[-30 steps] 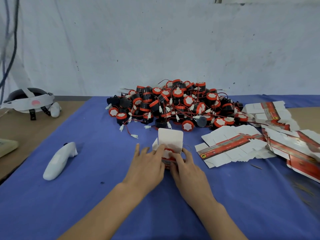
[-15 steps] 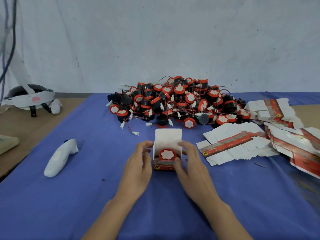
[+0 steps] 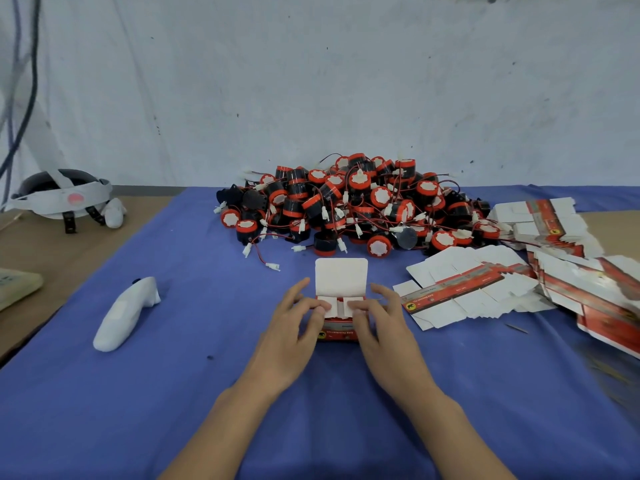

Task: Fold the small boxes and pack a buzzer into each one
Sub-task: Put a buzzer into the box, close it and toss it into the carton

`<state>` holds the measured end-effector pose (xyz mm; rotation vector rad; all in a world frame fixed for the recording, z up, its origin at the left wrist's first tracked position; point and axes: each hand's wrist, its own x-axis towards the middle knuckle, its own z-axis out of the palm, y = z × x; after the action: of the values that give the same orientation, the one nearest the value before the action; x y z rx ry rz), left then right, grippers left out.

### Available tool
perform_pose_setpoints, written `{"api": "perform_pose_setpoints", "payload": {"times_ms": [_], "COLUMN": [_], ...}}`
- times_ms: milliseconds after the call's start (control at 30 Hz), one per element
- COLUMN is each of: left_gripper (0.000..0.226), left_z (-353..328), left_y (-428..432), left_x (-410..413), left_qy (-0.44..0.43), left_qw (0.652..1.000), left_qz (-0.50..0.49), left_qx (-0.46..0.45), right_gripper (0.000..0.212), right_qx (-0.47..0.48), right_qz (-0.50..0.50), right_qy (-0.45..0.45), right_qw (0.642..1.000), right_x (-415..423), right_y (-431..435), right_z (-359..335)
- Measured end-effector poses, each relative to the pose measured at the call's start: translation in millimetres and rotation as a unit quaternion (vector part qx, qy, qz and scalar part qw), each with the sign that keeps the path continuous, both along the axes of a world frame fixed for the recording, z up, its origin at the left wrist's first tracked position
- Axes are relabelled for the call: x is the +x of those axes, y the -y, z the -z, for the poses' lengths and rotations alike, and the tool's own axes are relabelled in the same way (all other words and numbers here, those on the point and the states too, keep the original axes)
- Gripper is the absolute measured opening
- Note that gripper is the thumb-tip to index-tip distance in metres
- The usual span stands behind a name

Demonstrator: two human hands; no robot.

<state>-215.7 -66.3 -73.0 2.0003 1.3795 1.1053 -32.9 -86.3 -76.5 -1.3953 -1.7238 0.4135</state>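
Centre frame, the box [image 3: 341,332] stands on the blue cloth [image 3: 173,393], lid flap up; left hand [image 3: 291,337] and right hand [image 3: 384,336] each grip a side, pressing its inner flaps down; buzzers [image 3: 360,206] heaped above

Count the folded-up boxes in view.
1: the box between the left hand and right hand, lid up. The flat blanks lie unfolded at right; the buzzer pile could hide more.

A scuffed whitish wall [image 3: 311,81] fills the upper half of the frame. Dark cables [image 3: 33,81] hang at upper left. Below, a blue cloth [image 3: 138,410] covers a brown tabletop [image 3: 52,258].
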Motion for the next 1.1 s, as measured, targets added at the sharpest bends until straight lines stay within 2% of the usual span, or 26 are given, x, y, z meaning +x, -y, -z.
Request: {"api": "perform_pose_setpoints", "payload": {"times_ms": [100, 333, 433, 500, 633, 700, 800, 867, 967, 1033, 1100], "left_gripper": [0.013, 0.010, 0.003, 0.017, 0.049, 0.051, 0.033, 0.033, 0.028, 0.037, 0.041], "left_z": [1.3, 4.4, 6.5, 6.1, 2.3, 1.4, 5.7, 7.8, 6.4, 6.0, 5.4], "left_y": [-1.6, -3.6, -4.1, -3.3, -1.6, -1.0, -2.4, -2.6, -1.6, -1.6, -1.1], "left_x": [-0.9, -3.1, -4.1, -4.4, -3.7, -3.6, -5.1, -5.8, -4.9, -5.1, -5.8], "left_qy": [0.019, 0.025, 0.037, 0.051, 0.059, 0.044, 0.034, 0.029, 0.032, 0.034, 0.033], "left_qw": [1.000, 0.999, 0.999, 0.998, 0.998, 0.999, 0.999, 0.999, 0.999, 0.999, 0.999], "left_qz": [0.010, 0.019, 0.017, 0.006, 0.003, 0.008, 0.023, 0.025, 0.016, 0.004, 0.004], "left_qx": [0.008, 0.030, 0.033, 0.022, 0.010, 0.017, 0.030, 0.033, 0.001, -0.017, -0.025], "right_gripper": [0.018, 0.024, 0.014, 0.004, 0.039, 0.051, 0.031, 0.023, 0.021, 0.023, 0.039], "right_qx": [-0.023, -0.001, 0.002, -0.013, -0.051, -0.040, -0.027, -0.025, -0.051, -0.066, -0.073], "right_qz": [-0.031, -0.050, -0.042, -0.031, -0.005, -0.021, -0.046, -0.052, -0.061, -0.062, -0.060], "right_qy": [-0.037, -0.056, -0.080, -0.097, -0.167, -0.179, -0.148, -0.125, -0.114, -0.100, -0.065], "right_qw": [0.999, 0.997, 0.996, 0.995, 0.985, 0.983, 0.988, 0.990, 0.990, 0.991, 0.993], "right_x": [-0.2, 1.7, 2.1, 3.5, 3.3, 3.7, 4.6, 5.1, 5.6, 5.7, 4.3], "right_y": [-3.3, -9.7, -11.0, -11.2, -10.3, -8.3, -7.0, -7.1, -7.5, -7.6, -6.0], "right_z": [1.7, 5.0, 5.7, 5.7, 1.4, 0.5, -0.1, 0.7, 0.6, 1.2, 0.9]}}
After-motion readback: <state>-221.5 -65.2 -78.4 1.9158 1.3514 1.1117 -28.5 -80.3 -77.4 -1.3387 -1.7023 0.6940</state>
